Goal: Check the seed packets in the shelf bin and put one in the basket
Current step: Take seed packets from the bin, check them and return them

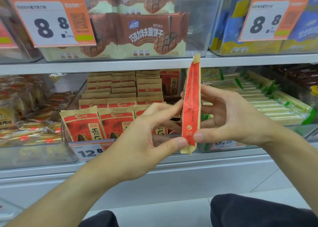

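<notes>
Held edge-on in front of the shelf bin (68, 137): one red-and-kraft sunflower seed packet (191, 104), upright, slightly tilted, narrow side toward the camera. Pinched from both sides: left hand (137, 140) with thumb at the lower edge and fingertips reaching the left face higher up; right hand (235, 116) with thumb pressed near the bottom corner and fingers curled behind the right face. Both grips closed on the packet, no slack showing.

Remaining seed packets (115, 123) standing in rows in the clear bin, price tag (89, 151) clipped to its front. Chocolate wafer packs (146, 33) in the bin one shelf up. No basket in view.

Likely light, paper-skinned, soft and crinkly, with loose seeds shifting inside; stiff only along the crimped top and bottom seals. Best taken by a flat pinch across the two broad faces, or by a sealed end; not fragile, though hard squeezing probably creases the paper
</notes>
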Demonstrator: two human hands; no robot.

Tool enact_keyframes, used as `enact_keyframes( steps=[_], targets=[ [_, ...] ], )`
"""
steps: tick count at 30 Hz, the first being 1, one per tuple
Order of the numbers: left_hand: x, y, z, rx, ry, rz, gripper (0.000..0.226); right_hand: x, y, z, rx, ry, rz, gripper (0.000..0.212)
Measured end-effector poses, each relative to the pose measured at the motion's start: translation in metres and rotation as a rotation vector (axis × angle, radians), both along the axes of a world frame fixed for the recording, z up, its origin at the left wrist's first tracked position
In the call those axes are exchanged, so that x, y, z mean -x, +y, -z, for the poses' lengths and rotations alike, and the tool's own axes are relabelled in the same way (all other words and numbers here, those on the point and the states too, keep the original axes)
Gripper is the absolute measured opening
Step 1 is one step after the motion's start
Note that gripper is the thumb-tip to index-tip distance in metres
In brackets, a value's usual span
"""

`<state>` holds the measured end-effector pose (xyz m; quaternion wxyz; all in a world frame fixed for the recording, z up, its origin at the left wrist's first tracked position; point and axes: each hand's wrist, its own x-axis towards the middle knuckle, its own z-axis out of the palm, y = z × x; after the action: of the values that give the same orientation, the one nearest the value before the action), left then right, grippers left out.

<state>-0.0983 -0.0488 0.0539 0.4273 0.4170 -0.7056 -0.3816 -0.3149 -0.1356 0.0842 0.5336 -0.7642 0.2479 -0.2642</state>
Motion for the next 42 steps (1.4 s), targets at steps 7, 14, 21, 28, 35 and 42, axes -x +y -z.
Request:
enact_keyframes(
  steps=[7, 14, 21, 28, 35, 42],
  targets=[
    [0.002, 0.003, -0.005, -0.054, 0.152, -0.072, 0.046, -0.009, 0.006, 0.003, 0.119, 0.008, 0.298, 0.118],
    [0.007, -0.002, -0.005, -0.155, 0.323, -0.291, 0.039, -0.017, 0.008, 0.005, 0.140, -0.050, 0.419, 0.080],
    [0.002, -0.006, 0.003, -0.138, 0.247, -0.412, 0.021, -0.022, 0.013, 0.003, 0.042, -0.126, 0.337, 0.035],
    [0.012, 0.002, -0.003, -0.127, 0.266, -0.325, 0.042, -0.036, 0.028, 0.006, 0.045, -0.188, 0.207, 0.033],
    [0.014, 0.002, -0.005, -0.100, 0.263, -0.359, 0.051, -0.041, 0.033, 0.012, -0.005, -0.252, 0.156, 0.021],
    [0.014, 0.001, -0.002, -0.123, 0.226, -0.376, 0.056, -0.041, 0.031, 0.013, -0.062, -0.255, 0.156, 0.023]
  ],
)
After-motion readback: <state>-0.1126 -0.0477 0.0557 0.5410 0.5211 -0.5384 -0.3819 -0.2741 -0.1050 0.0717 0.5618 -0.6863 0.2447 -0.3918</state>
